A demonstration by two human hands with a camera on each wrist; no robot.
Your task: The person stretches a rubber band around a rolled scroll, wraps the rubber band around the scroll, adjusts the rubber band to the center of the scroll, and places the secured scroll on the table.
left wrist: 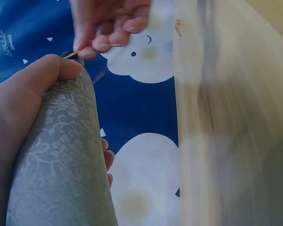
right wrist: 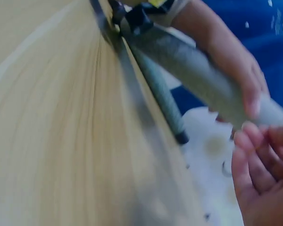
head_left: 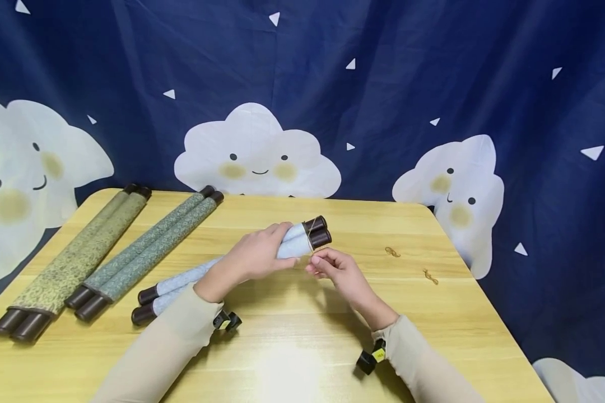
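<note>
My left hand grips a pale blue, patterned double-roll scroll near its far end, thumb on the near side. Its dark brown end knobs point away to the right, and that end is raised off the table. A thin yellowish-brown rubber band lies across the scroll by these knobs. My right hand pinches the band's lower part between thumb and fingertips, just beside the scroll. In the left wrist view the patterned fabric fills the foreground; the band's far side is hidden.
A green double-roll scroll and an olive-yellow one lie slanted on the left of the wooden table. Two loose rubber bands, one farther back and one nearer, lie at the right. Behind hangs a blue curtain with clouds.
</note>
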